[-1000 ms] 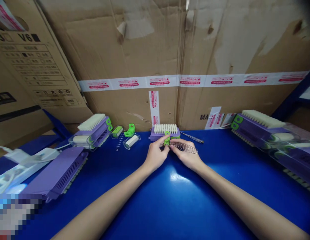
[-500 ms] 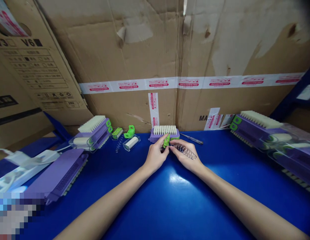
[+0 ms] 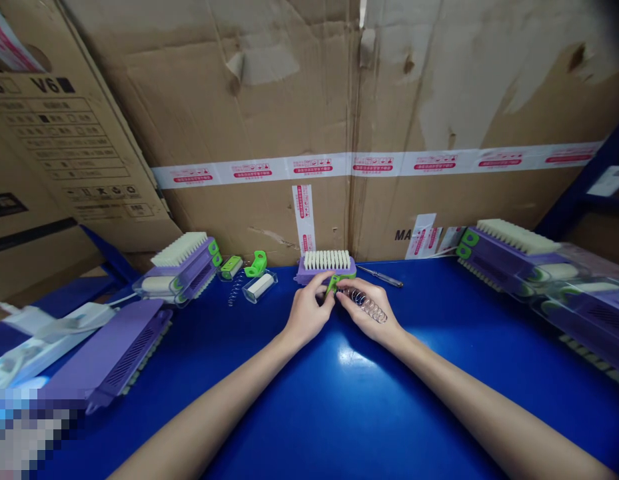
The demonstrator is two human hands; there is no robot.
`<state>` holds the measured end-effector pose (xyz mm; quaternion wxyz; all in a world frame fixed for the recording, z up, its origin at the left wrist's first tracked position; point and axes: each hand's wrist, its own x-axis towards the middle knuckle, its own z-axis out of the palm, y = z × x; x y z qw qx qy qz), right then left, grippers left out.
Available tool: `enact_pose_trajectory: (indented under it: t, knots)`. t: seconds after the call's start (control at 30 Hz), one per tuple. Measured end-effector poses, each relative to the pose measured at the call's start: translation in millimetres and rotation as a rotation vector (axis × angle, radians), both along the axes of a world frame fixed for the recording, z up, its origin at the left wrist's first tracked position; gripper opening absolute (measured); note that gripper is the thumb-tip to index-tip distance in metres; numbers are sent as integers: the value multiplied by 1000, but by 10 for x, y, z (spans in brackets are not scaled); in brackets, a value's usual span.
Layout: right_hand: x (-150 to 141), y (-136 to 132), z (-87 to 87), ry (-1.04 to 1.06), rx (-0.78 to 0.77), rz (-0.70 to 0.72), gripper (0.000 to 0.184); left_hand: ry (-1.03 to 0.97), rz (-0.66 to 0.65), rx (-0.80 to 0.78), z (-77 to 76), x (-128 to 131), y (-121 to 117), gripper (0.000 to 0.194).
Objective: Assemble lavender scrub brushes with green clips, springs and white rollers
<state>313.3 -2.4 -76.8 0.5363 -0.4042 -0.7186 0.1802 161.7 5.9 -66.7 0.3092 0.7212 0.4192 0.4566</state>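
Note:
Between thumb and fingers, my left hand (image 3: 309, 310) pinches a small green plastic part (image 3: 332, 285). My right hand (image 3: 366, 310) is closed on a metal coil spring (image 3: 366, 305), whose loose end lies back over the hand. The fingertips of both hands almost meet at the green part; whether the spring's front end touches it I cannot make out. Just behind them stands a purple brush unit (image 3: 305, 269) with cream bristles (image 3: 327, 259) on top, its front partly hidden by my fingers.
A screwdriver (image 3: 382, 276) lies right of the brush unit. To the left are a green bracket (image 3: 256, 264), a second spring (image 3: 234, 291) and a clear box with a white block (image 3: 260, 286). More purple units (image 3: 514, 250) stand at right and left, near a power strip (image 3: 49, 333). Cardboard (image 3: 249, 87) walls the back.
The green part has turned in my left fingers and shows less of its face. My right fingertips have come closer to it with the spring. The whole view has shifted slightly.

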Motion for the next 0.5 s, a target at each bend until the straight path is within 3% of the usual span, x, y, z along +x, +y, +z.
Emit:
enact_pose_trajectory:
  t: [0.3,0.5]
  knots:
    - [-18,31,-24,68,-70,-15,17,-117,-61,-88,-25,6,10,33]
    - [-12,32,31,-17,-126,-3,23,-212,-31,-152,-58,-21,69,30]
